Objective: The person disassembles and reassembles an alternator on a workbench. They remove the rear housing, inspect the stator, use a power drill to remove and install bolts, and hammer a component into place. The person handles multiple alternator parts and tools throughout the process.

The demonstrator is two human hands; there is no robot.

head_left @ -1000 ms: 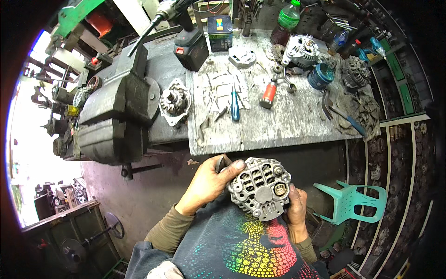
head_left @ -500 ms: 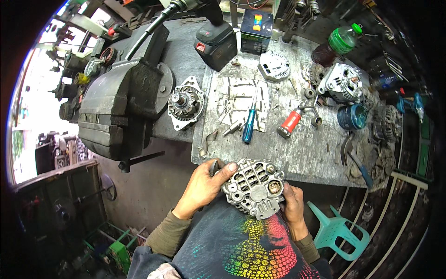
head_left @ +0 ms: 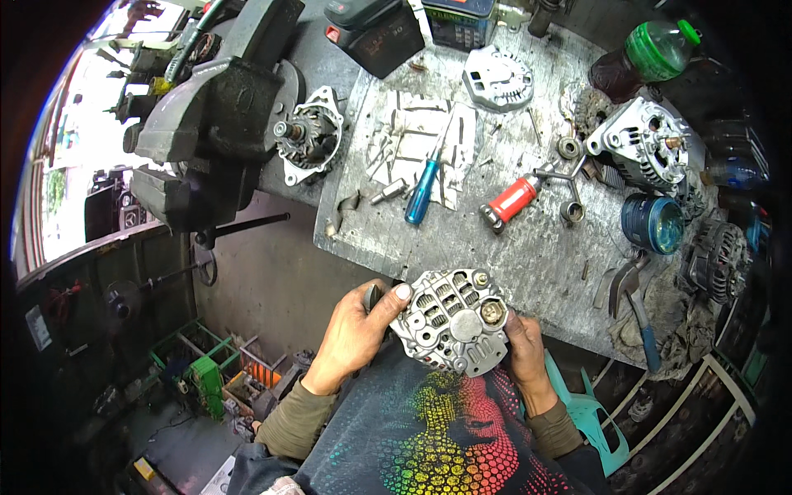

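Note:
Between my two hands is a grey metal alternator, held at the bench's near edge with its slotted end facing up. My left hand grips its left side, thumb on the rim. A dark piece shows between that thumb and the fingers; I cannot make out its kind. My right hand is closed on the right side, its fingers partly hidden below. Beyond them lie a blue-handled screwdriver on a marked white sheet and a red-bodied tool.
A large bench vise stands at left beside an alternator half with a fan. On the metal-topped bench are a loose end cover, another alternator, a blue jar, a hammer and a bottle. A green chair stands at right.
The whole view has shifted and tilted, so the bench things sit higher in it. Both hands keep hold of the alternator, which has barely moved or turned.

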